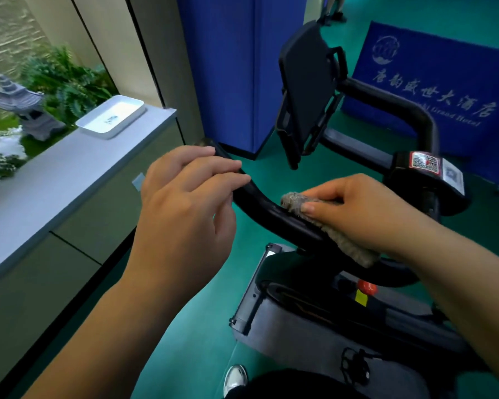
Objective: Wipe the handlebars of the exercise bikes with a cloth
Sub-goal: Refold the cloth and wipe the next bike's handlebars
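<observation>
The right hand [366, 214] holds a grey cloth [329, 226] wrapped against the black handlebar [260, 205], thumb and fingers curled over it on the near curved run of the bar. The cloth's lower end trails down past the bar's underside. The left hand [185, 194] hovers over the bar's left horn with its fingers loosely extended, the fingertips resting on or just above the bar; I cannot tell which. Beyond, a dark console [306, 90] stands tilted on the bike's stem. A grey counter [55, 174] runs close along the left, its edge near the horn's tip, with a white tray [110, 118] on top. Green floor [202, 326] lies open between counter and bike frame.
</observation>
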`<state>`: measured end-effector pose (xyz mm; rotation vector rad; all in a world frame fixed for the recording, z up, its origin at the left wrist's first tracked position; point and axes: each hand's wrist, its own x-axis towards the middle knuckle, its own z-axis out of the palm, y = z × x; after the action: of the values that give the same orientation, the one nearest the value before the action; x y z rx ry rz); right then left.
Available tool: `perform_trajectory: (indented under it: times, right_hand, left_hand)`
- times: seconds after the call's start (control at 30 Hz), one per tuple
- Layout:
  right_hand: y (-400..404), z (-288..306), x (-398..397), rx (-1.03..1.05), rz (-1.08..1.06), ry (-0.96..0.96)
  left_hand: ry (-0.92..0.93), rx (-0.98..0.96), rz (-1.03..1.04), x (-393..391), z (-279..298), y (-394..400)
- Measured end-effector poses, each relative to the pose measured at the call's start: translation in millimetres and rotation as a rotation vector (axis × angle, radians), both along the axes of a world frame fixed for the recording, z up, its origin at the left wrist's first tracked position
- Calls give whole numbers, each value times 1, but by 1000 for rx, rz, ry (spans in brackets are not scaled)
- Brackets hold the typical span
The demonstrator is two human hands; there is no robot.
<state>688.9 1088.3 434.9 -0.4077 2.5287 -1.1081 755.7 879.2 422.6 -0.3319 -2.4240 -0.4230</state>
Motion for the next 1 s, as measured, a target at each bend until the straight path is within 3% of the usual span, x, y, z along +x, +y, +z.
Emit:
perform_trajectory:
  times: [0.2,0.4,0.63,0.83,1.0]
  right_hand:
    - [-34,-3,-9,-59,14,77]
    - [20,-4,13,-34,18,112]
    - [-1,-9,3,-49,181,382]
    - [60,-5,11,7,231,242]
    - [17,-11,-3,-40,266,361]
  left_hand:
    - [-10,-13,49,1,-1,4]
    - [8,-10,81,2,-2,7]
    - [2,3,118,5,-5,20]
    - [-4,23,168,13,-13,33]
    - [-47,17,230,18,-18,49]
